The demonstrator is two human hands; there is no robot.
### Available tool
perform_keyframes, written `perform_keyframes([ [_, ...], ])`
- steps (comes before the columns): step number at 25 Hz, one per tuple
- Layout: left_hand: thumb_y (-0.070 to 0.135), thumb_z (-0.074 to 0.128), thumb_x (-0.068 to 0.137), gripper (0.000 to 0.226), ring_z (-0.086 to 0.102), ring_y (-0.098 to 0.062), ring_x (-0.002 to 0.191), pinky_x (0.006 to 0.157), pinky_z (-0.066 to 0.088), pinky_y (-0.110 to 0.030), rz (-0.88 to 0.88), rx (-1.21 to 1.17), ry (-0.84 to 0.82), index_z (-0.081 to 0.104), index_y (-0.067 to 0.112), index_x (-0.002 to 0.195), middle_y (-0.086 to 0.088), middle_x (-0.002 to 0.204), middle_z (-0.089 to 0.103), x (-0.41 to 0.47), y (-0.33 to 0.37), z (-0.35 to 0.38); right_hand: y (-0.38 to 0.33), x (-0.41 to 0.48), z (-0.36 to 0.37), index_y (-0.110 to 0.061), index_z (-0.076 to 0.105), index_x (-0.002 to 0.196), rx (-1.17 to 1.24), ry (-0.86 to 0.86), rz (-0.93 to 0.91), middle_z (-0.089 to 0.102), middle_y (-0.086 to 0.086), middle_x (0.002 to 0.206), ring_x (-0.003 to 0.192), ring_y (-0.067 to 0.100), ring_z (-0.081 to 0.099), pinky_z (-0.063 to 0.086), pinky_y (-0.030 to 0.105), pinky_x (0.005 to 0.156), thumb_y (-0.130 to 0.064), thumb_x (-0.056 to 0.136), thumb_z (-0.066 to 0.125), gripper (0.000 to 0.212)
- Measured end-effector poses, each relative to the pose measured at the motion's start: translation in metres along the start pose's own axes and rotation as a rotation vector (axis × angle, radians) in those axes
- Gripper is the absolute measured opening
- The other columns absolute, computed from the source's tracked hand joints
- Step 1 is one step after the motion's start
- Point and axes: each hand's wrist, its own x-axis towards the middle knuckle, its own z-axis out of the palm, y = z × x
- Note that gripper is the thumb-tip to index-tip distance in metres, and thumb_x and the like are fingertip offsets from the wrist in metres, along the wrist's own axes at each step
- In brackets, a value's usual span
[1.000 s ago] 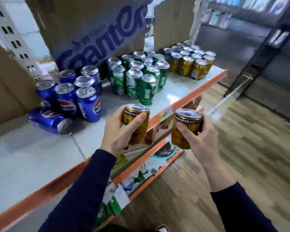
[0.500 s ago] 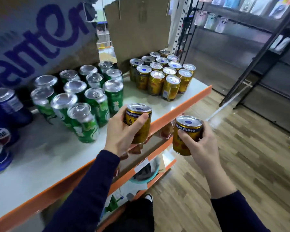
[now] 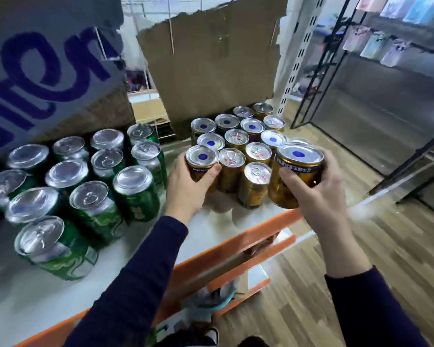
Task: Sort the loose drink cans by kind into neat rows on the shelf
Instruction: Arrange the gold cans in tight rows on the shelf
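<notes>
My left hand [image 3: 189,187] grips a gold can [image 3: 201,160] upright at the left front corner of the gold cans group [image 3: 238,140], touching its neighbours. At the group's right front, just over the shelf's orange edge [image 3: 268,225], my right hand [image 3: 311,191] grips a second gold can [image 3: 296,171]. Whether either can rests on the shelf I cannot tell. Several green cans [image 3: 90,181] stand in rows to the left on the white shelf [image 3: 60,296].
Torn cardboard [image 3: 211,61] and a printed box [image 3: 48,71] stand behind the cans. Lower orange shelves [image 3: 236,269] hold packets below. A wooden floor and a dark metal rack [image 3: 386,96] lie to the right.
Both hands have carried their gold cans forward from in front of the shelf edge to the front of the gold group. The view has swung right and closer; the blue cans have left view.
</notes>
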Motion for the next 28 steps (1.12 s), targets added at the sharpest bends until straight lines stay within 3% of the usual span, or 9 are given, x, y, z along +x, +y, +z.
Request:
perform_keyframes([
  [3,0.051,0.073,0.075,0.053,0.056,-0.013,0.105,0.088,0.044,-0.030,-0.054,0.074,0.005,0.053,0.024,0.116,0.009,0.112,0.059,-0.002,-0.008,0.013,0.010,0.042,-0.002,-0.022,0.056,0.109,0.039,-0.076,-0.116,0.064,-0.022,0.097,0.092,-0.008,0.059,0.042,0.009,0.080,-0.045,0.067,0.070,0.050],
  [6,0.055,0.074,0.068,0.054,0.061,-0.011,0.097,0.085,0.050,-0.034,-0.089,0.140,0.094,0.055,0.030,0.112,0.012,0.104,0.064,-0.011,-0.006,0.021,0.015,0.079,0.001,-0.029,0.055,0.105,0.116,-0.207,-0.173,0.064,-0.031,0.093,0.090,-0.011,0.059,0.040,0.005,0.077,-0.041,0.068,0.070,0.042],
  [9,0.059,0.074,0.065,0.056,0.060,-0.004,0.092,0.076,0.046,-0.018,-0.130,0.157,0.174,0.049,0.035,0.109,0.020,0.097,0.062,-0.022,0.001,0.027,0.019,0.100,0.008,-0.030,0.053,0.105,0.257,-0.376,-0.181,0.065,-0.019,0.095,0.091,0.000,0.062,0.045,0.017,0.081,-0.038,0.067,0.071,0.043],
  [11,0.062,0.071,0.069,0.054,0.058,-0.003,0.092,0.071,0.040,-0.009,-0.152,0.190,0.199,0.045,0.038,0.110,0.021,0.099,0.060,-0.029,0.003,0.033,0.021,0.107,0.012,-0.027,0.051,0.107,0.341,-0.520,-0.195,0.064,-0.018,0.095,0.090,0.001,0.061,0.045,0.017,0.079,-0.034,0.066,0.072,0.047],
  [16,0.062,0.052,0.086,0.061,0.059,-0.016,0.112,0.091,0.049,-0.038,-0.136,0.277,0.194,0.050,0.019,0.129,0.001,0.123,0.063,-0.060,0.001,0.036,0.020,0.095,0.025,-0.026,0.049,0.112,0.272,-0.869,-0.332,0.060,-0.021,0.099,0.092,-0.001,0.059,0.043,0.013,0.079,-0.035,0.062,0.079,0.059],
  [19,0.040,0.048,0.097,0.045,0.056,-0.031,0.114,0.093,0.045,-0.042,-0.259,0.615,0.318,0.053,0.010,0.130,-0.012,0.126,0.061,-0.088,-0.011,0.032,0.015,0.083,0.032,-0.015,0.054,0.118,0.122,-0.868,-0.563,0.059,-0.007,0.111,0.101,0.003,0.052,0.038,0.010,0.085,-0.035,0.064,0.080,0.064],
  [21,0.034,0.045,0.099,0.041,0.053,-0.034,0.116,0.098,0.041,-0.043,-0.327,0.756,0.359,0.055,0.006,0.128,-0.015,0.125,0.060,-0.103,-0.014,0.030,0.015,0.080,0.033,-0.012,0.054,0.119,0.129,-0.884,-0.575,0.059,-0.002,0.112,0.103,0.006,0.051,0.039,0.013,0.087,-0.036,0.064,0.081,0.065],
  [25,0.045,0.029,0.094,0.056,0.056,-0.033,0.111,0.093,0.043,-0.045,-0.328,0.900,0.410,0.062,0.008,0.120,-0.012,0.117,0.064,-0.113,-0.013,0.034,0.027,0.075,0.035,-0.014,0.054,0.118,-0.028,-0.961,-0.636,0.057,-0.002,0.113,0.107,0.014,0.051,0.041,0.023,0.088,-0.042,0.064,0.081,0.067],
  [28,0.050,0.029,0.095,0.055,0.055,-0.030,0.112,0.090,0.042,-0.043,-0.346,0.940,0.409,0.061,0.013,0.121,-0.008,0.118,0.063,-0.113,-0.011,0.035,0.044,0.063,0.037,-0.010,0.057,0.113,-0.217,-0.886,-0.713,0.058,0.005,0.111,0.107,0.024,0.050,0.039,0.030,0.090,-0.043,0.064,0.081,0.064],
])
